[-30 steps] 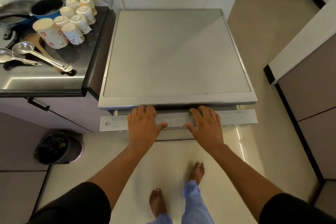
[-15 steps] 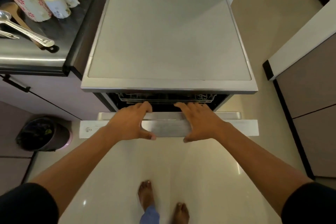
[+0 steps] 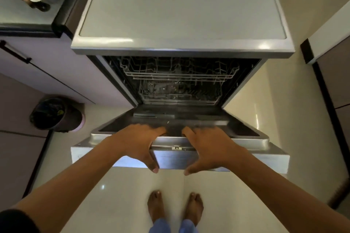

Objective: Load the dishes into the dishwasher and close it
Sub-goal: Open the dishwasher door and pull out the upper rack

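Dishwasher door (image 3: 217,159) half lowered; left hand (image 3: 138,143), right hand (image 3: 210,147) grip its top edge; glossy floor (image 3: 117,191).

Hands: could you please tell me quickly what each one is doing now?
Left hand: grips the door edge.
Right hand: grips the door edge too.

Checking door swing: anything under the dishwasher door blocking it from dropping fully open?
Nothing visible. Both hands grip the door at its top edge; the floor below looks bare, feet behind the edge.
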The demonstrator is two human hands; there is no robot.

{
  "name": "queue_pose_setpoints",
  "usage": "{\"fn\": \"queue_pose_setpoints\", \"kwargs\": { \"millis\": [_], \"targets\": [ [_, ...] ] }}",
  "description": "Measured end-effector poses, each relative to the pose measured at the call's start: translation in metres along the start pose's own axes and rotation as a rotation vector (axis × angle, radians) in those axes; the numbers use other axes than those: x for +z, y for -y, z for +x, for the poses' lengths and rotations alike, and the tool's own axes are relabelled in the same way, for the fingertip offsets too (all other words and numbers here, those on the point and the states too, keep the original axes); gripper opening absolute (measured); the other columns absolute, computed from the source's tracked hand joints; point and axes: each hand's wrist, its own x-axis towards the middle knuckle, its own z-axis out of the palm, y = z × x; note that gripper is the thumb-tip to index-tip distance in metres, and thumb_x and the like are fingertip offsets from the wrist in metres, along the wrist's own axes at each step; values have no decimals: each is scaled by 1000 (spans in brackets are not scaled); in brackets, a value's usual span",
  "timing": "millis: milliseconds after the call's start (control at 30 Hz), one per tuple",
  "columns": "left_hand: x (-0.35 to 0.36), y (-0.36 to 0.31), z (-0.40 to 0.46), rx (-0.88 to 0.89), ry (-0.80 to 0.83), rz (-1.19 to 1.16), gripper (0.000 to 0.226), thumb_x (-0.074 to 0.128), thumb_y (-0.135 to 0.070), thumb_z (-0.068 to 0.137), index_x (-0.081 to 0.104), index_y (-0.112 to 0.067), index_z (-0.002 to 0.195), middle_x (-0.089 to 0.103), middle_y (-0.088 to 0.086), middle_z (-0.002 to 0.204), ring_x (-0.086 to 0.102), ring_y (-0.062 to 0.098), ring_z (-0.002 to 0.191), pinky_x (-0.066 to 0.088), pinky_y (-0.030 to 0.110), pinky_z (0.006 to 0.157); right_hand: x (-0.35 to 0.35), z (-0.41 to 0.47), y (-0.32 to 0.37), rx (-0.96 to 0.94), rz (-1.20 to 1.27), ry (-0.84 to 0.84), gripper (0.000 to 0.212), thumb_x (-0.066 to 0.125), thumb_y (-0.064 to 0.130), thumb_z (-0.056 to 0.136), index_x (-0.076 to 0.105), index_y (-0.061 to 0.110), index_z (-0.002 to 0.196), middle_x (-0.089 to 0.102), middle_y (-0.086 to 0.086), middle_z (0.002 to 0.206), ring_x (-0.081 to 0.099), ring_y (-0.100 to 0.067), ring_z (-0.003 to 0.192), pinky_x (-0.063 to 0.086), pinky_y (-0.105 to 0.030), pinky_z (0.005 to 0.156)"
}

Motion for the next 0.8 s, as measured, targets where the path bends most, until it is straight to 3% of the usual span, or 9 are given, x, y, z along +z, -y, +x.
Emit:
{"fn": "queue_pose_setpoints", "kwargs": {
  "millis": [67,133,233,367,533,667,800],
  "targets": [
    [18,1,2,10,20,29,100,77,-84,51,45,-41,135,64,-13,131,63,13,109,56,37,93,14,1,2,-6,68,7,85,42,95,77,40,34,137,66,2,128,65,-20,110,53,-40,95],
    [43,2,2,15,1,41,103,71,-90,53,43,-41,139,64,-14,132,65,15,111,55,36,95,31,-1,4,-14,174,30,83,34,93,83,40,39,146,63,5,139,62,-18,121,50,-38,103],
    [81,2,-2,47,-80,-93,98,45,-101,68,27,-51,150,53,-16,149,58,15,129,49,36,106,58,-9,8,-45,254,20,78,29,86,90,37,39,152,60,9,144,59,-15,127,49,-37,105],
    [125,4,-3,71,-125,-183,74,20,-93,86,13,-61,152,44,-17,158,50,12,138,40,34,111,94,-19,16,-32,276,10,55,38,67,102,48,38,148,61,11,139,59,-11,120,48,-30,101],
    [169,1,-3,63,-158,-149,70,27,-84,90,12,-59,154,38,-19,161,46,10,140,33,27,108,136,-28,34,25,272,41,55,43,67,99,47,36,145,58,10,140,57,-11,119,45,-27,98],
    [191,-2,5,74,-73,-76,78,38,-86,85,21,-56,155,42,-11,161,51,13,137,38,31,110,165,-28,46,25,231,81,53,45,69,94,53,34,133,61,8,130,59,-14,112,48,-32,93],
    [224,-6,14,122,-44,-12,81,47,-84,82,31,-50,154,56,-10,148,59,16,125,46,34,102,203,-29,53,22,193,114,53,47,72,88,53,35,126,56,7,124,59,-17,107,49,-35,86]
  ]
}}
